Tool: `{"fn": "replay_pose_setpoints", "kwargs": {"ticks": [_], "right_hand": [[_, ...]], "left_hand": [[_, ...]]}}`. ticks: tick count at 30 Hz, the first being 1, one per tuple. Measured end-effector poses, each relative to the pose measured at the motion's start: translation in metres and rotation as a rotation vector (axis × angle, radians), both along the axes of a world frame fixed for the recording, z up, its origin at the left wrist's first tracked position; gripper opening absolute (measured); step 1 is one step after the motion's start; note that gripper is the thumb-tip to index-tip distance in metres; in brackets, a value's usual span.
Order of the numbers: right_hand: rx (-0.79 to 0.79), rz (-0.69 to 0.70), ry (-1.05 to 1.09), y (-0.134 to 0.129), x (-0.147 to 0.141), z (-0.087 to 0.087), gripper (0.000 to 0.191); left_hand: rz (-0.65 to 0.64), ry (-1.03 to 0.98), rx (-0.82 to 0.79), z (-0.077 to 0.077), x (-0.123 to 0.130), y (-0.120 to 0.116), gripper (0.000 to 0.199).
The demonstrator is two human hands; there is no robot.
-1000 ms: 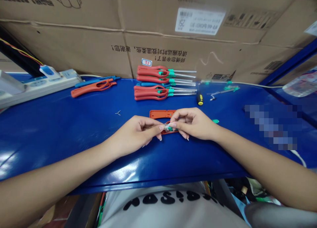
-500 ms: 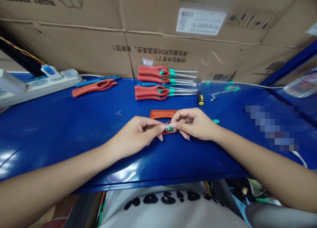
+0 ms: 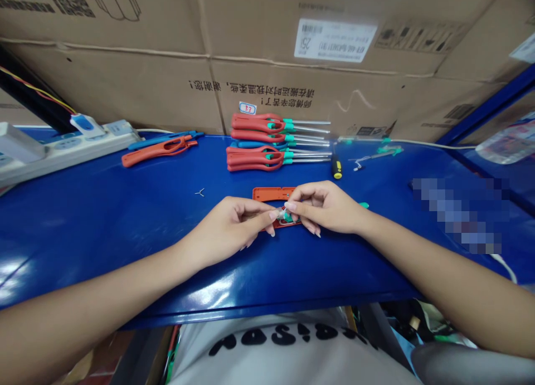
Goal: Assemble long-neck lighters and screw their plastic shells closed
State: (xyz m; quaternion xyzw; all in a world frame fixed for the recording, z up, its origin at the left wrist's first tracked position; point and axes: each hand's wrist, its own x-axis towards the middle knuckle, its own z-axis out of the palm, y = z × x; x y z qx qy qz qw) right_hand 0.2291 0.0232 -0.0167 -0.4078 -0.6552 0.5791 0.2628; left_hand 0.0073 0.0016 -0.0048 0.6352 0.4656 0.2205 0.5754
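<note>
While both forearms reach in over the blue table (image 3: 146, 229), the two hands meet near its middle; the left hand (image 3: 234, 223) has thumb and forefinger pinched on the pale, clear end of a small part (image 3: 287, 216), which also shows green; the right hand (image 3: 324, 208) comes in from the other side with its thumb and forefinger drawn narrow at the part's near end, though I cannot tell whether they grip it or only touch it. The small part sits at the lower half-shell (image 3: 288, 224), a reddish piece partly hidden by the fingers; the upper half-shell (image 3: 271, 194), orange, lies just beyond it, its one end behind the right hand; a green tip (image 3: 364, 205) shows past the right wrist.

Farther back, red and blue lighters (image 3: 253, 159) with metal tubes lie in a stack, against a cardboard box (image 3: 259, 34); a black and yellow screwdriver (image 3: 336, 166) lies just beside the tube ends; small screws (image 3: 200, 193) lie to the left of the upper half-shell; an orange handle (image 3: 154, 151) rests near the white power strip (image 3: 67, 145).
</note>
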Motion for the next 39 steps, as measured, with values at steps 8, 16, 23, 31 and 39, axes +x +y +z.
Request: {"fn": "replay_pose_setpoints", "kwargs": {"ticks": [8, 16, 23, 31, 39], "right_hand": [[0.034, -0.002, -0.059, -0.0002, 0.0012, 0.0020, 0.028], [0.089, -0.019, 0.020, 0.0005, 0.0020, -0.0022, 0.022], [0.101, -0.033, 0.017, -0.0018, 0.0017, -0.0053, 0.023], [0.098, -0.060, 0.015, -0.0044, 0.0004, -0.0075, 0.023], [0.102, -0.048, 0.004, -0.0048, -0.0006, -0.0066, 0.021]], "left_hand": [[-0.003, -0.029, 0.040, -0.0023, -0.0010, 0.0015, 0.032], [-0.002, -0.029, 0.033, -0.0023, -0.0009, 0.0013, 0.034], [0.007, 0.020, 0.036, -0.0024, 0.0006, -0.0003, 0.037], [0.027, 0.024, 0.054, -0.0024, 0.0018, -0.0014, 0.037], [0.012, 0.013, 0.071, -0.0025, 0.0015, -0.0022, 0.034]]}}
